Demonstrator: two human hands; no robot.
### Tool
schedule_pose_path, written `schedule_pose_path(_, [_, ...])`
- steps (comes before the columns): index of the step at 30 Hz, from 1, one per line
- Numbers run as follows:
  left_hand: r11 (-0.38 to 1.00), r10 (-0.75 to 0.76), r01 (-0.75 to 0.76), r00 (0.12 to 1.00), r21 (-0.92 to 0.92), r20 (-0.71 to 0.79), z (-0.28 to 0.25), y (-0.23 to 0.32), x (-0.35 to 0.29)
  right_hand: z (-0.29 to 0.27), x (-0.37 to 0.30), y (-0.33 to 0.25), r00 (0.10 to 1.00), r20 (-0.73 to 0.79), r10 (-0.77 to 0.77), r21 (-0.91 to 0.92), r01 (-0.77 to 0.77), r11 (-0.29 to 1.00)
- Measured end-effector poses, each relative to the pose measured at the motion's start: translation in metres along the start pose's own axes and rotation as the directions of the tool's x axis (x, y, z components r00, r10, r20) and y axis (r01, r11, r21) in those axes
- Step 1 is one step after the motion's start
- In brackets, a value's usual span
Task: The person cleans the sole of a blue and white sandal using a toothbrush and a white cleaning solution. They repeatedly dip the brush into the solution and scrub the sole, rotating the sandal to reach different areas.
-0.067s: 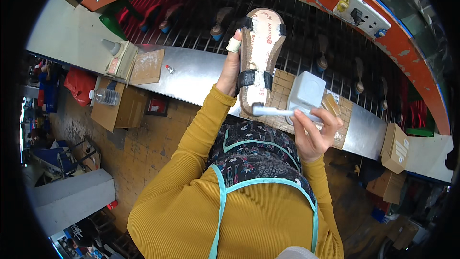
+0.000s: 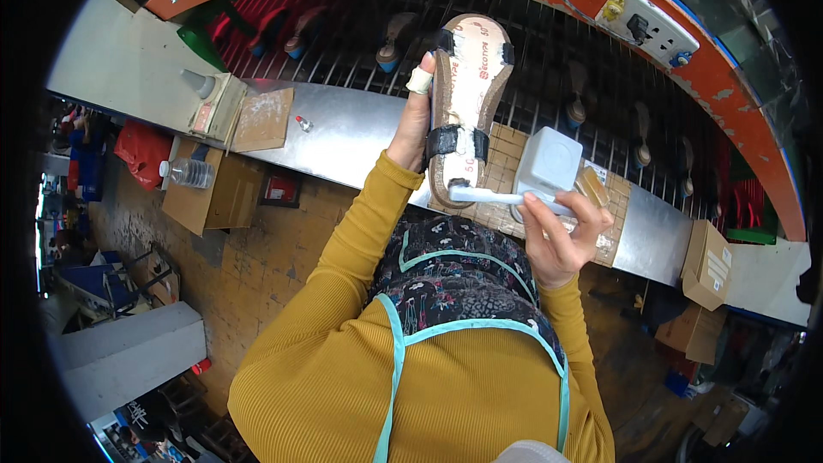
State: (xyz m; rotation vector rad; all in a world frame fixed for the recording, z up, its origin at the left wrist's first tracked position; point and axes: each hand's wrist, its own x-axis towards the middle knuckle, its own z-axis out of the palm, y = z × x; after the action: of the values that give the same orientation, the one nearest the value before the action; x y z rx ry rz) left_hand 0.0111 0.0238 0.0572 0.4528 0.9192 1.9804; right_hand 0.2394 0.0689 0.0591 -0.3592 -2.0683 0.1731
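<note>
In my left hand [image 2: 414, 124], closed along its left edge, is a sandal [image 2: 470, 90] with its underside up. Pale insole board with printed marks shows there, edged in cork brown. Black strap ends are folded over it at two places. A white wrapping covers the tip of my left thumb. My right hand [image 2: 564, 236] pinches a pale toothbrush-like brush [image 2: 497, 196], whose dark bristles touch the near end of the sandal. Just beyond my right hand stands a white plastic container [image 2: 550, 159].
A conveyor of metal rods [image 2: 351, 43] runs behind the bench, bearing several shoe parts. Under the container lies a woven mat [image 2: 506, 154] with an amber block [image 2: 591, 184]. A tan board [image 2: 263, 118] and small red-tipped tube [image 2: 304, 123] lie left. Cardboard box [image 2: 707, 266] stands right.
The brush head has shifted slightly up on the near end of the sandal. The sandal has moved very slightly; both hands keep their hold.
</note>
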Motion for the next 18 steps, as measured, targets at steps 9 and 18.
schedule_pose_path(9, [0.997, -0.063, 0.068, 0.994, -0.046, 0.094, -0.010, -0.007, 0.014, 0.000, -0.007, 0.011, 0.998, 0.010, 0.057, 0.074, -0.058, 0.996])
schedule_pose_path(18, [0.991, -0.109, 0.118, 0.985, -0.060, 0.135, -0.012, -0.019, 0.018, -0.007, -0.010, 0.009, 0.998, 0.047, -0.035, 0.108, 0.029, 0.994])
